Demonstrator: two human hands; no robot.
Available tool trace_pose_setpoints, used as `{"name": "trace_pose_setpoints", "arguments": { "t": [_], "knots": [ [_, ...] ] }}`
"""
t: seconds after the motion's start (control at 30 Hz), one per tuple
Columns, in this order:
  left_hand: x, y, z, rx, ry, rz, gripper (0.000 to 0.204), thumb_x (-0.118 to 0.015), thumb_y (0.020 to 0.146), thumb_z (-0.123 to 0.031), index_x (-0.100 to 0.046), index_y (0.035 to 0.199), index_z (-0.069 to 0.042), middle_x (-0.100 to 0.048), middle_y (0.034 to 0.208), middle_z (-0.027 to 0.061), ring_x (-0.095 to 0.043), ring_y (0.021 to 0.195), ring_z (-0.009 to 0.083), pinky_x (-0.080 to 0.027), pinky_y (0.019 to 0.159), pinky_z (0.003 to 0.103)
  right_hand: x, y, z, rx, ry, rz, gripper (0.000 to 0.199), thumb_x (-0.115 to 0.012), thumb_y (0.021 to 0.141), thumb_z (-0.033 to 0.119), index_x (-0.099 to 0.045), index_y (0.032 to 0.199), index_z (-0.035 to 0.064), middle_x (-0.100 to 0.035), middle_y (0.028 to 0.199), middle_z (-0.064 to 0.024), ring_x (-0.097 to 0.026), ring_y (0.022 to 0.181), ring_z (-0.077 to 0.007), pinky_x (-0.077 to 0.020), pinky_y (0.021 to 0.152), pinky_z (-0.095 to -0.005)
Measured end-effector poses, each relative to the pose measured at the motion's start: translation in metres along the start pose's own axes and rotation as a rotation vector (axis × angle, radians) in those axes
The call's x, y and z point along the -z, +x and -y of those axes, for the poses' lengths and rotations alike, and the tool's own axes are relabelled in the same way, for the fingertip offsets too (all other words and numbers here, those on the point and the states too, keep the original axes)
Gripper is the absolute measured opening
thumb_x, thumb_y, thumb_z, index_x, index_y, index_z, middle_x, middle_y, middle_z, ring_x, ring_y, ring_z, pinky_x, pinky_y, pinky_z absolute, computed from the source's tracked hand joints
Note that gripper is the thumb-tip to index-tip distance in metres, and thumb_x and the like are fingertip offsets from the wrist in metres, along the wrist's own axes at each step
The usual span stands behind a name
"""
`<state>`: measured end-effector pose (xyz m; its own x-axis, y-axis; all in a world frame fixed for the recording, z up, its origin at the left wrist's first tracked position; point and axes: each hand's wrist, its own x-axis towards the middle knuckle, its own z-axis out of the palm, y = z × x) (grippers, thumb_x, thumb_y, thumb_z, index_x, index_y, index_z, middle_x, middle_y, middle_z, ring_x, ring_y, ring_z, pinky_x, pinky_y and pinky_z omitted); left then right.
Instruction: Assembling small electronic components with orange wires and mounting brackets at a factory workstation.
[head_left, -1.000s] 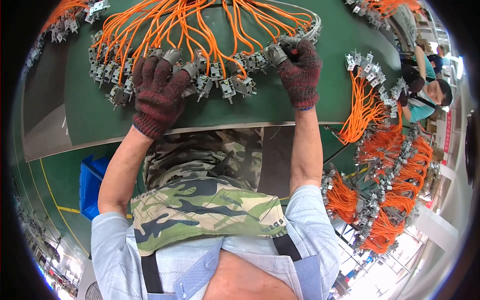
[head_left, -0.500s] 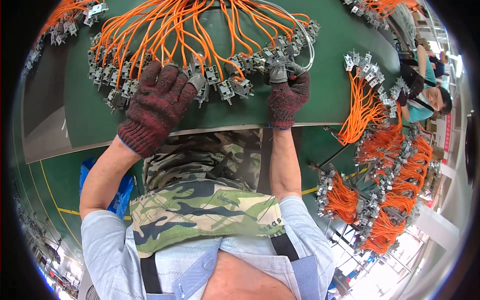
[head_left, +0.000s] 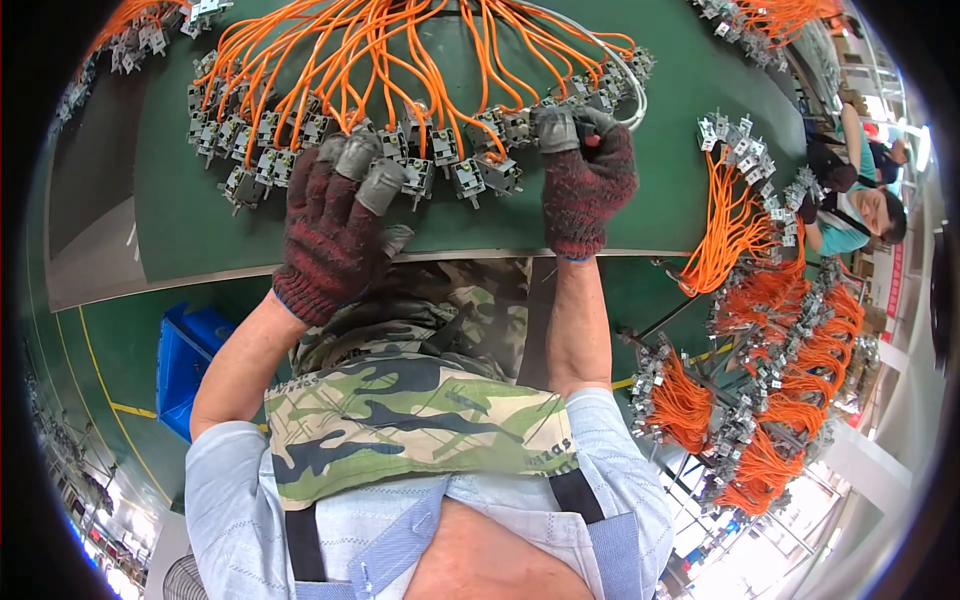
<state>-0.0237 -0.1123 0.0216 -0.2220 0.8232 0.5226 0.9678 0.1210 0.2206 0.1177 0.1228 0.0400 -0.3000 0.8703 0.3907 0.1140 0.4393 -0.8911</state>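
A fan of orange cables (head_left: 385, 60) spreads over the green tabletop. Small boxy grey metal parts with short stems (head_left: 468, 178) sit at the cable ends. My left hand (head_left: 335, 215), in a dark red knitted glove with grey-covered fingertips, stretches its fingers out at the near edge of these parts and holds nothing visible. Gloved the same way, my right hand (head_left: 590, 190) is curled at the right of the row, thumb and fingers together. A small red spot shows by its fingers; what it grips is hidden. A pale cable loop (head_left: 640, 95) lies just beyond it.
More orange cable bundles (head_left: 785, 390) with grey ends hang on a rack at the right. Another bundle (head_left: 725, 220) lies over the table's right end. A blue bin (head_left: 180, 370) stands below the left edge. A co-worker (head_left: 860, 215) is at the far right.
My left hand has drawn back toward me and slightly right, off the parts, with its fingers straighter. My right hand stays curled near the same parts. The view has shifted slightly.
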Motion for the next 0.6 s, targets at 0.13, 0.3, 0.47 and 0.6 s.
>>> {"name": "trace_pose_setpoints", "arguments": {
  "t": [0.13, 0.3, 0.47, 0.6],
  "knots": [
    [-0.005, -0.007, 0.002, 0.158, 0.126, -0.043, 0.083, -0.086, 0.077, -0.042, -0.056, 0.148, -0.01, -0.053, 0.151, 0.0203, -0.049, 0.139, 0.0441, -0.034, 0.119, 0.063, -0.009, 0.003, 0.003, -0.015, -0.135, 0.007, 0.025, -0.088, 0.087, 0.02, -0.074, 0.096, 0.0017, -0.07, 0.08, -0.0043, -0.062, 0.073, -0.0123, -0.0552, 0.07, -0.0306],
    [-0.012, -0.002, -0.002, 0.168, 0.149, -0.035, 0.084, -0.085, 0.075, -0.049, -0.059, 0.146, -0.011, -0.054, 0.149, 0.0177, -0.049, 0.139, 0.0432, -0.032, 0.118, 0.064, -0.013, 0.002, -0.006, 0.043, -0.16, 0.02, 0.026, -0.089, 0.087, 0.021, -0.074, 0.096, 0.0025, -0.071, 0.08, -0.0052, -0.063, 0.072, -0.0144, -0.0552, 0.069, -0.0324],
    [-0.006, 0.01, -0.015, 0.152, 0.145, -0.062, 0.082, -0.086, 0.073, -0.048, -0.061, 0.143, -0.014, -0.054, 0.149, 0.0156, -0.049, 0.138, 0.0415, -0.03, 0.119, 0.064, -0.01, 0.006, -0.022, 0.088, -0.124, 0.049, 0.026, -0.089, 0.085, 0.021, -0.074, 0.096, 0.0033, -0.07, 0.079, -0.007, -0.064, 0.072, -0.0151, -0.0554, 0.069, -0.0338],
    [-0.012, 0.029, -0.036, 0.091, 0.127, -0.054, 0.073, -0.085, 0.071, -0.045, -0.068, 0.134, -0.013, -0.059, 0.143, 0.0145, -0.051, 0.136, 0.0406, -0.03, 0.118, 0.065, -0.003, 0.013, -0.019, 0.171, -0.197, 0.144, 0.022, -0.086, 0.09, 0.017, -0.074, 0.102, 0.0018, -0.073, 0.088, -0.0028, -0.064, 0.076, -0.0097, -0.0568, 0.072, -0.0286]
  ]
}}
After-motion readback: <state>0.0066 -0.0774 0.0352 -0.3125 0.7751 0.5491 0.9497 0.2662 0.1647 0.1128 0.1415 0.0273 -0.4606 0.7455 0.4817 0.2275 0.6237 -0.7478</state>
